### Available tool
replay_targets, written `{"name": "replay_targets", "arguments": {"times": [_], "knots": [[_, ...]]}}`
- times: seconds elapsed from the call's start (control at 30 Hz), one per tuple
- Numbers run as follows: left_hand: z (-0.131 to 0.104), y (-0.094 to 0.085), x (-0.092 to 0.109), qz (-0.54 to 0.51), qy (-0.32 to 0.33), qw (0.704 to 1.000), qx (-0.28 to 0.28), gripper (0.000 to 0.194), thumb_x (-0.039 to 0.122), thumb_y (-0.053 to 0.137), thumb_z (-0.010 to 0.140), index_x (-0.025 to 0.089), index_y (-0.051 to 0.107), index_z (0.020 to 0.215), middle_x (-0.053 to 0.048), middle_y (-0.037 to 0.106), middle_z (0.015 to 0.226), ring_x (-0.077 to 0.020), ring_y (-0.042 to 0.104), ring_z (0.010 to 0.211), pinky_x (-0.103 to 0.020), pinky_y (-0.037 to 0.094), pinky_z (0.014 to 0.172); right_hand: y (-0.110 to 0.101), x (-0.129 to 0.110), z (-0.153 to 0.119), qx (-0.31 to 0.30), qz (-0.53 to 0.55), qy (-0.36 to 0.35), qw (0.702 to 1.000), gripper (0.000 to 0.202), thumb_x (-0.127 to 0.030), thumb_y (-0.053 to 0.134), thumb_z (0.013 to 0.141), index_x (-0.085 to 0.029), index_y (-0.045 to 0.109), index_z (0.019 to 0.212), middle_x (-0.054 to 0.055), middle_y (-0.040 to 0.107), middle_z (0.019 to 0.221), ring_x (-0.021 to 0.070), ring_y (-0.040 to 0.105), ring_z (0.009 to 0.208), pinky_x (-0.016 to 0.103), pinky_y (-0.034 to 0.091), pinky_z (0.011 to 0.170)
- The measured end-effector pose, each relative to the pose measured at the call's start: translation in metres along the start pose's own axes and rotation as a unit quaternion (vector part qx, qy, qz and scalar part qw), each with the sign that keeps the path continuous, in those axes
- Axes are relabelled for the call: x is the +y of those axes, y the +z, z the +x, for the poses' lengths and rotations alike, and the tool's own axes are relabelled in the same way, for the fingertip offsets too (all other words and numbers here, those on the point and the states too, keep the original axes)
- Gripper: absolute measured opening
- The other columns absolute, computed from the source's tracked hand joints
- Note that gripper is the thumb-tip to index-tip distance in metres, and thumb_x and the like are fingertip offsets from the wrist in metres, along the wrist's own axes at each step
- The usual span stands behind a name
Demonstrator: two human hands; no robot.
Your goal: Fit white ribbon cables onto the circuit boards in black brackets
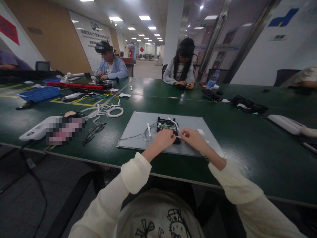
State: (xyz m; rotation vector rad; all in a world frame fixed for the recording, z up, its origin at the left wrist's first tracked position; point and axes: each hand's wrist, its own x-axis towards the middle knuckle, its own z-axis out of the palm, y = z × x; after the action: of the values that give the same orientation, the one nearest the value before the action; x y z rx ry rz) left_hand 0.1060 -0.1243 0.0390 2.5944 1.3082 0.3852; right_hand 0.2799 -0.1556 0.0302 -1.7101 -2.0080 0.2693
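A flat grey panel (133, 127), which looks like the back of a display, lies on the table in front of me. A black housing with a green circuit board (166, 126) sits on its middle. My left hand (164, 138) is closed over the housing's near part, fingertips pinched on a thin white strip (178, 136). The strip's other end reaches the pinched fingers of my right hand (192, 138), just right of the housing. A white ribbon (173, 122) curves above my hands. A grey cable (135, 136) runs left from the board, beside a white tape piece (149, 129).
On my left are glasses (92, 134), a white ring (115, 112), white cable pieces, a white power bank (39, 128) and a blue tray (39, 94). Two people sit across the green table (148, 96). A water bottle (213, 79) and black items (249, 105) lie at the right.
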Motion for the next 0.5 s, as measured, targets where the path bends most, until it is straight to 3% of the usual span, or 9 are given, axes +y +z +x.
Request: {"name": "replay_targets", "arguments": {"times": [0.27,0.5], "knots": [[0.0026,0.0017,0.0001,0.040,-0.001,0.999,-0.018,0.028,0.032,0.044,0.083,0.015,0.066,0.082,-0.010,0.067,0.082,-0.0239,0.064,0.080,-0.032,0.048,0.069,0.0052,-0.0049,-0.0033,-0.021,-0.189,0.020,0.982,0.015,-0.028,0.048,0.082,-0.020,0.058,0.091,0.004,0.062,0.069,0.0175,0.057,0.064,0.024,0.028,0.054],[0.0036,-0.0036,-0.0081,0.062,-0.020,0.997,-0.029,0.031,0.039,0.048,0.080,0.015,0.068,0.084,-0.011,0.067,0.082,-0.0235,0.064,0.082,-0.031,0.049,0.070,-0.0038,-0.0094,-0.0034,-0.054,-0.278,0.054,0.958,0.025,-0.032,0.043,0.085,-0.022,0.054,0.106,0.005,0.064,0.077,0.0198,0.059,0.070,0.025,0.028,0.057]]}}
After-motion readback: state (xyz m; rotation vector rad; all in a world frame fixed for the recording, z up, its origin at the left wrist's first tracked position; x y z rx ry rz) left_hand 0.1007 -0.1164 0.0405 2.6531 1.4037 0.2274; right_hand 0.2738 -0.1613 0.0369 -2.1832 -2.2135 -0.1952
